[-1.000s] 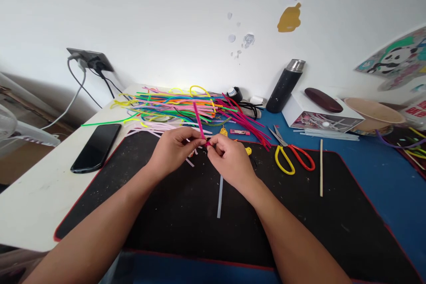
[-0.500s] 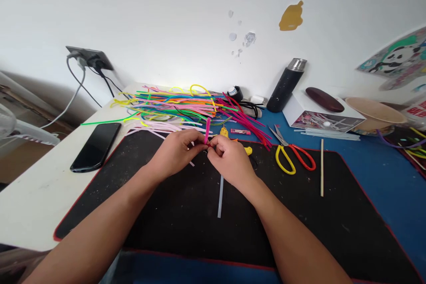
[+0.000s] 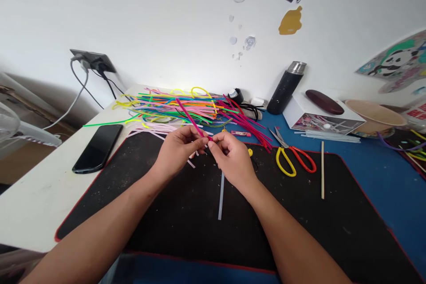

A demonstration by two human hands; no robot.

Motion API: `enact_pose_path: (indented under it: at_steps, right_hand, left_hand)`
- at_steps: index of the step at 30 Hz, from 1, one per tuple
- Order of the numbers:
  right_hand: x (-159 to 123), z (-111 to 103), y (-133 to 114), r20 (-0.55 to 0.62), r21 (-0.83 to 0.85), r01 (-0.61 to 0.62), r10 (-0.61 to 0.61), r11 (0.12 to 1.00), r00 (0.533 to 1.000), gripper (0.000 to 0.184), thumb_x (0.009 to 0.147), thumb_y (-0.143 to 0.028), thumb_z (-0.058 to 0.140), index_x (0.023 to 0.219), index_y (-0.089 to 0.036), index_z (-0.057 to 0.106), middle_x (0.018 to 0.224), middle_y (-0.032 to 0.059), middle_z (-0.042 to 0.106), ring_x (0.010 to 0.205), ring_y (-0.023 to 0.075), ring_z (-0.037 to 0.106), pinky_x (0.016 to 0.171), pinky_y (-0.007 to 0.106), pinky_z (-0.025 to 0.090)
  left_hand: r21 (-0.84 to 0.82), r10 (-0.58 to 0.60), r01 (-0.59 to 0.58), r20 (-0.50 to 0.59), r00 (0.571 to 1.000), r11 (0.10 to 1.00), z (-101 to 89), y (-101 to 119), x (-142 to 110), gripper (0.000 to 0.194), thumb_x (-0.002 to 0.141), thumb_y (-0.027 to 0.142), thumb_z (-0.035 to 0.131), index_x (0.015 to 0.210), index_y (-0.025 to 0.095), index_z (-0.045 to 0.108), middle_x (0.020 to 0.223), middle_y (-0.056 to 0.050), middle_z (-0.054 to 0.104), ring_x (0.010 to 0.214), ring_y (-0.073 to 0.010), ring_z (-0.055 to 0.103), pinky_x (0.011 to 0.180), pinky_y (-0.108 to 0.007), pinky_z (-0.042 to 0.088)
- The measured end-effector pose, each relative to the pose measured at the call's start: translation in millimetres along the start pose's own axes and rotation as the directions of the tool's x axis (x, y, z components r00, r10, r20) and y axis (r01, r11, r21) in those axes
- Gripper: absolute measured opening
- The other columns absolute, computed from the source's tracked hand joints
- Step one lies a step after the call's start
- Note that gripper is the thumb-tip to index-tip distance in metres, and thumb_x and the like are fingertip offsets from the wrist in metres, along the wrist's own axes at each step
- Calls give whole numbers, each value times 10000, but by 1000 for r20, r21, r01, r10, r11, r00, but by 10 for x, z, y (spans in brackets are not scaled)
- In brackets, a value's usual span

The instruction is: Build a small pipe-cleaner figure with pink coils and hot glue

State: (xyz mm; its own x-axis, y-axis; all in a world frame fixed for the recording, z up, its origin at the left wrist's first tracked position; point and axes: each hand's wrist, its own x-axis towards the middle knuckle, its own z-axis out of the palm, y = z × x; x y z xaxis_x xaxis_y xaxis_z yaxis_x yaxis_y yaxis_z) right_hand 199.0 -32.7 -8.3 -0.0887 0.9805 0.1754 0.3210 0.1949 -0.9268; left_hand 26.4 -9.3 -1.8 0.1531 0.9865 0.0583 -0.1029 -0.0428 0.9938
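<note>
A magenta pipe cleaner (image 3: 189,116) slants up and to the left from between my fingertips. My left hand (image 3: 179,148) pinches it between thumb and fingers near its lower end. Right beside it, my right hand (image 3: 233,157) is closed on the same end, thumb against fingers, the two hands' tips nearly touching. Fingers cover the gripped end. Under my right hand a translucent glue stick (image 3: 221,197) lies on the black mat (image 3: 186,226). The yellow glue gun (image 3: 250,152) behind that hand is mostly hidden.
Many coloured pipe cleaners (image 3: 173,104) lie heaped at the back, with a magenta bunch (image 3: 246,122) beside them. Scissors (image 3: 289,155) and a wooden stick (image 3: 322,171) lie to the right. A phone (image 3: 97,148) rests at left. A black thermos (image 3: 286,88) stands behind, near a white box (image 3: 322,113).
The magenta pipe cleaner has swung from nearly upright to slanting left, and more of its length shows. Both hands stay close together in about the same place.
</note>
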Motion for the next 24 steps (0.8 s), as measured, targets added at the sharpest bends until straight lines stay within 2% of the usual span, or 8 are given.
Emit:
enact_pose_path:
  at_steps: [4, 7, 11, 18, 21, 24]
  right_hand:
    - [-4, 13, -5, -22, 19, 0, 1, 1000, 1000, 141, 964, -371, 628, 912, -240, 628, 597, -71, 528, 494, 133, 491, 520, 268, 366]
    - [-7, 11, -11, -22, 12, 0, 0, 1000, 1000, 136, 960, -353, 627, 888, -238, 624, 587, -75, 511, 493, 129, 475, 521, 269, 355]
    - [-6, -2, -13, -27, -25, 33, -33, 999, 999, 110, 945, -314, 627, 866, -238, 622, 577, -83, 479, 513, 128, 451, 534, 270, 333]
    - [-4, 1, 18, -33, -64, 43, -45, 997, 998, 88, 922, -280, 631, 846, -241, 612, 578, -84, 478, 532, 132, 457, 550, 272, 341]
    - [-5, 7, 18, -31, -48, 36, -37, 998, 999, 97, 928, -300, 634, 854, -240, 617, 582, -81, 483, 533, 133, 456, 543, 270, 343]
    - [-7, 6, 4, -38, -21, 25, -26, 999, 999, 124, 947, -343, 639, 882, -239, 628, 589, -76, 511, 519, 132, 464, 536, 270, 352]
  left_hand:
    - [-99, -42, 42, -1, 999, 994, 28, -17, 2, 378, 654, 403, 995, 787, 169, 730, 717, 5, 706, 596, -127, 635, 565, -250, 520]
    - [-111, -87, 89, 27, 996, 990, 7, -6, 15, 399, 645, 401, 1003, 874, 164, 779, 695, 3, 716, 584, -128, 635, 562, -248, 515]
    - [-54, -128, 131, 59, 990, 990, -51, 26, 34, 430, 639, 424, 1001, 915, 152, 817, 734, -30, 760, 599, -138, 647, 586, -260, 526]
    - [103, -107, 98, 82, 991, 990, -116, 26, 44, 384, 668, 452, 979, 836, 154, 805, 743, -43, 751, 642, -156, 642, 549, -243, 474]
    - [47, -139, 135, 82, 987, 990, -102, 7, 52, 387, 645, 435, 993, 834, 157, 803, 740, -41, 752, 627, -156, 651, 539, -239, 463]
    - [-86, -179, 183, 54, 982, 979, -57, 3, 52, 388, 599, 406, 1020, 787, 155, 792, 701, -31, 743, 591, -142, 650, 546, -239, 472]
